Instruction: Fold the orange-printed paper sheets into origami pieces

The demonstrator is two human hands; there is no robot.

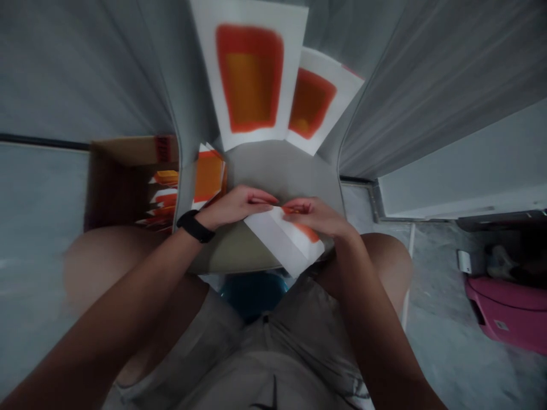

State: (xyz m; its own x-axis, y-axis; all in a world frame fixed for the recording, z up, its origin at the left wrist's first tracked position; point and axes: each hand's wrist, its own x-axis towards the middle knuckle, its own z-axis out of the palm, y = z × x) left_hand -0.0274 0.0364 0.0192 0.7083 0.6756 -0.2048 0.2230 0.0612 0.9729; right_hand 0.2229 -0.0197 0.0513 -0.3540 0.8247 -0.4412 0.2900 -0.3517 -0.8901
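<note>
A white and orange folded paper piece (285, 236) slants above the front of the grey chair seat. At its upper left edge is my left hand (238, 205), fingers closed on the paper. My right hand (318, 215) pinches the orange part near the upper right, with fingertips curled over the edge. Both hands are close together, and the paper's plain white side faces up. Beside my left wrist, which wears a black band, a small stack of folded orange and white pieces (208, 173) lies on the seat.
Two flat white sheets with orange prints, a larger one (248, 134) and a smaller one (318, 134), lean on the backrest. Left of the chair (277, 165), a cardboard box (123, 154) holds several folded pieces. A pink case (513, 307) lies on the floor at right.
</note>
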